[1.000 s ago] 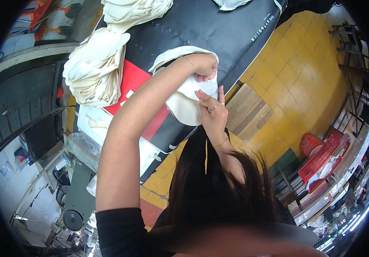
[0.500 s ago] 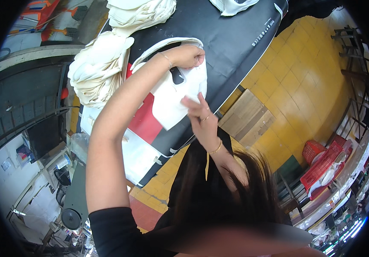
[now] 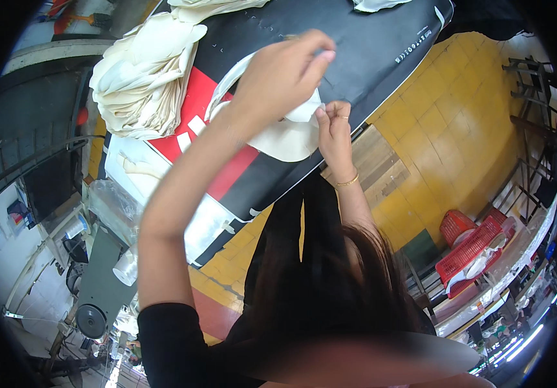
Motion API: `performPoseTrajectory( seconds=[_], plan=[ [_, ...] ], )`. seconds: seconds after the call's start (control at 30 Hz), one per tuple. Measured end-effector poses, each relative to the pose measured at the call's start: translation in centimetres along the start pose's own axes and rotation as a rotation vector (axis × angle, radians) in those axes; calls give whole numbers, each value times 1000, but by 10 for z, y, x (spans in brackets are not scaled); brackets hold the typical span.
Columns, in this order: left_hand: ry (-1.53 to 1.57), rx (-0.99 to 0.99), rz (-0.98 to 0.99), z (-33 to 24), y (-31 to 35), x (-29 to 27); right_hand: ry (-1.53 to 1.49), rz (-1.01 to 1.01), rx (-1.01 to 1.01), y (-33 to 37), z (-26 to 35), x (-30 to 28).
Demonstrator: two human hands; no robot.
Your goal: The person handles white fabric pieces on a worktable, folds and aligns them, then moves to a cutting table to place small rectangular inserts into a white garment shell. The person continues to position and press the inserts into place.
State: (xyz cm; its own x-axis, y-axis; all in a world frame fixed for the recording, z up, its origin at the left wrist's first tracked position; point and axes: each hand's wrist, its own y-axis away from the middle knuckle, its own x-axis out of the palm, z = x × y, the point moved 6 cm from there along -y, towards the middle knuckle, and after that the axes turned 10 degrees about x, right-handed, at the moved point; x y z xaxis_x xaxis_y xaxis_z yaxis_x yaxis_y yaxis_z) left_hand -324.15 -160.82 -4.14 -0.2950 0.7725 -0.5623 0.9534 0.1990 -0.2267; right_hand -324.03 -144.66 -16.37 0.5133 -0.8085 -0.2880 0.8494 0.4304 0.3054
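Note:
A cream-white cut fabric piece (image 3: pixel 286 143) lies on the black table covering, its curved band reaching up to the left. My right hand (image 3: pixel 336 137) pinches its right edge between thumb and fingers, close to the table's edge. My left hand (image 3: pixel 285 72) is above the same piece and covers much of it. Its fingers are curled, with the thumb near the index fingertip; whatever they may hold does not show.
Stacks of cream fabric pieces (image 3: pixel 146 74) lie at the table's far left. Small white pieces (image 3: pixel 196 125) rest on a red area (image 3: pixel 201 90). A sewing machine (image 3: pixel 100 278) stands at the left. Red baskets (image 3: pixel 475 249) are at the right; a wooden board (image 3: pixel 375 165) is beside the table.
The fabric piece has turned and its near corner has swung away. My right hand, apart from it before, now grips its edge. My left hand has lifted and moved a little farther away.

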Motion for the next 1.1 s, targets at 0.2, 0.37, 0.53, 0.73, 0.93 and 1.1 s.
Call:
performPoseTrajectory(
  seconds=[0.2, 0.37, 0.53, 0.73, 0.93, 1.1],
  plan=[
    [-222, 165, 136, -40, 130, 49, 33, 272, 60, -13, 10, -9],
    [-473, 209, 243, -15, 175, 105, 2, 361, -6, -21, 19, -15],
    [-602, 201, 243, -7, 179, 115, 416, 205, -133, -11, 20, -26],
    [-649, 192, 223, -5, 174, 117, 425, 17, -161, 7, 12, -24],
    [-653, 215, 234, -7, 169, 117, 335, -6, -95, 8, 6, -27],
    [-682, 229, 287, -9, 164, 117, 373, -67, -127, 7, 7, -25]
  ],
)
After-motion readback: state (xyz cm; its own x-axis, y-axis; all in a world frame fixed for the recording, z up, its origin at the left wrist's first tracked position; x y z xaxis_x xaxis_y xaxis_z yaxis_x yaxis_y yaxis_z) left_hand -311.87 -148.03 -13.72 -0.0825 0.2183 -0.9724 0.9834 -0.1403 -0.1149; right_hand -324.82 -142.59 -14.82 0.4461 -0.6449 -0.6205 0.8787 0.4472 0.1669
